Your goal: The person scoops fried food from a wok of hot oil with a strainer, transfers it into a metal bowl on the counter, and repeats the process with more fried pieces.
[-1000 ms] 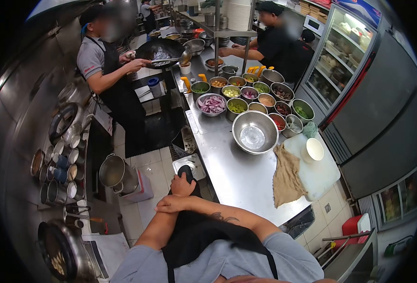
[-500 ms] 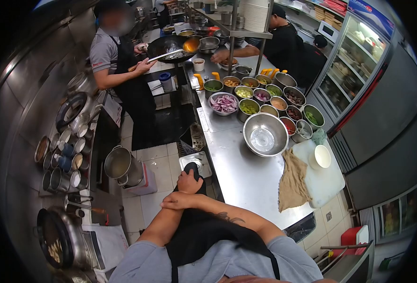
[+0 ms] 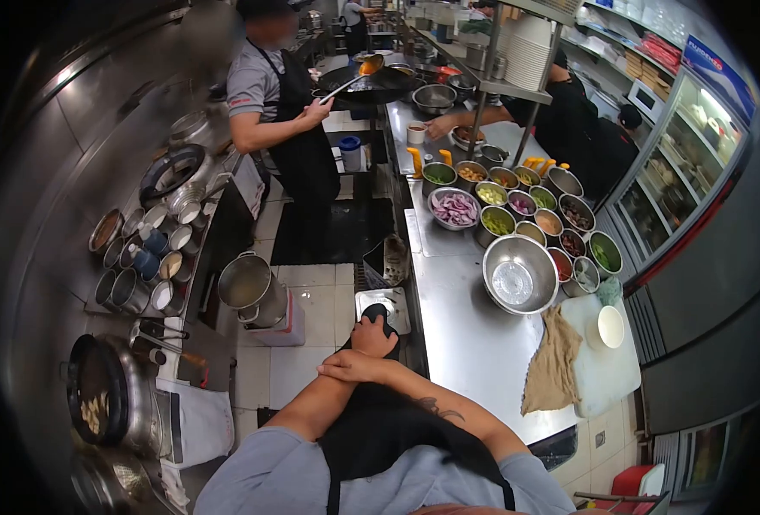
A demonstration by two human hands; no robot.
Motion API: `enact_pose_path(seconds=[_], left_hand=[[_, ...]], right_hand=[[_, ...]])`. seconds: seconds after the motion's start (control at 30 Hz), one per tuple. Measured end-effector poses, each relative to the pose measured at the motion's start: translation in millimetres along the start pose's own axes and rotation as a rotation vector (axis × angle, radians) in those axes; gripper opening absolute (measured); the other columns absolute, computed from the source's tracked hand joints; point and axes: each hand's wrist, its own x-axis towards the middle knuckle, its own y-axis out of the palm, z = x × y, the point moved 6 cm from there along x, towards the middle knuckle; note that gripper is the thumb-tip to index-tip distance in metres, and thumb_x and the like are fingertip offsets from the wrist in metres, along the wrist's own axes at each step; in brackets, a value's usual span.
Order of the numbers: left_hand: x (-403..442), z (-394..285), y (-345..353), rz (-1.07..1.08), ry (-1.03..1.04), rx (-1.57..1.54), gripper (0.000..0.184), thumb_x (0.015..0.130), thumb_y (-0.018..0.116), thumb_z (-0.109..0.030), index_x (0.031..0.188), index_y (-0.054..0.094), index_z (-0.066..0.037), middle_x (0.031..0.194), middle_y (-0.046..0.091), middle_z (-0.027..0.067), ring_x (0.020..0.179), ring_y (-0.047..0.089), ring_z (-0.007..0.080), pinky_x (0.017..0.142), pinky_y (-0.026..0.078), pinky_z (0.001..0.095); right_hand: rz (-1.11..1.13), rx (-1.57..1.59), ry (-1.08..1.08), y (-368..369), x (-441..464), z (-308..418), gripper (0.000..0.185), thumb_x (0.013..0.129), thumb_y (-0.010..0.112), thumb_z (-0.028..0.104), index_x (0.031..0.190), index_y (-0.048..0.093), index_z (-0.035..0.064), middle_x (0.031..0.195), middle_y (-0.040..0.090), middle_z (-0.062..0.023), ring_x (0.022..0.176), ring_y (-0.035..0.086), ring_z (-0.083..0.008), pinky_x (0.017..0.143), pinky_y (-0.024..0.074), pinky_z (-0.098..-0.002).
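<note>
Well, the whole kitchen sits farther right in view than a second ago. At the far left the co-worker (image 3: 287,99) now has the ladle (image 3: 354,80) raised over the dark wok (image 3: 371,92), where it hung lower at the rim before. Another person's hand (image 3: 437,127), far right, is now just beside a small white tub (image 3: 415,134).

The wearer's two hands keep their pose: the left hand (image 3: 373,338) lies on one black-clad leg (image 3: 377,312), left of the table (image 3: 449,326), fingers a little apart; the right hand (image 3: 350,366) crosses the left forearm (image 3: 333,396), fingers together, how firmly I cannot tell.

I count one white cup (image 3: 607,328) on one cutting board (image 3: 620,375), one large bowl (image 3: 522,300), one smaller bowl (image 3: 453,228) of sliced purple onion (image 3: 454,207) and more than a dozen steel pots (image 3: 486,239).

The table is smooth, shiny metal; the large bowl is round and polished, the board pale and rounded at its corners, the brown cloth (image 3: 554,365) rumpled and ragged-edged, partly against the board
</note>
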Motion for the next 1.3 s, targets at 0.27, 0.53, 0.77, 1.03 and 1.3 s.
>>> enact_pose_path(seconds=[0.27,0.53,0.77,1.03,1.3], left_hand=[[-2,3,-1,0.074,-0.027,-0.031,0.055,0.073,0.064,-0.042,0.114,0.058,-0.006,0.104,0.055,0.0263,0.093,0.057,0.0438,0.076,0.05,0.0523],[-4,3,-5,0.085,-0.036,-0.043,0.057,0.072,0.066,-0.043,0.115,0.058,-0.006,0.103,0.055,0.0246,0.093,0.056,0.0426,0.078,0.049,0.0512],[-5,4,-9,0.054,-0.046,-0.049,0.056,0.072,0.065,-0.042,0.115,0.059,-0.006,0.103,0.055,0.0232,0.093,0.057,0.0407,0.079,0.049,0.05],[-4,4,-8,0.032,-0.042,-0.04,0.054,0.073,0.064,-0.041,0.113,0.059,-0.005,0.102,0.056,0.0229,0.091,0.058,0.0395,0.077,0.049,0.0488],[-4,1,-8,0.046,-0.03,-0.001,0.055,0.072,0.065,-0.042,0.114,0.059,-0.006,0.102,0.056,0.0221,0.091,0.058,0.0388,0.076,0.05,0.0478]], right_hand=[[-0.017,0.047,-0.038,7,5,-14,0.042,0.097,0.048,0.037,0.088,0.061,-0.0014,0.079,0.062,-0.0164,0.073,0.059,-0.0256,0.072,0.0466,-0.0358],[0.02,0.071,-0.003,16,8,-34,0.04,0.098,0.049,0.033,0.097,0.061,-0.0045,0.086,0.066,-0.014,0.079,0.06,-0.0193,0.078,0.0472,-0.0298],[-0.046,0.101,-0.051,14,8,-27,0.044,0.096,0.049,0.041,0.092,0.063,0.0,0.078,0.065,-0.0134,0.072,0.059,-0.0205,0.072,0.0476,-0.0331],[0.023,0.1,0.046,10,8,-24,0.045,0.096,0.048,0.042,0.098,0.066,0.0012,0.083,0.068,-0.0142,0.079,0.063,-0.021,0.075,0.0485,-0.0329],[-0.006,0.122,0.011,13,7,-30,0.043,0.097,0.048,0.041,0.097,0.066,0.0021,0.079,0.066,-0.0123,0.073,0.06,-0.0186,0.071,0.0477,-0.0324]])
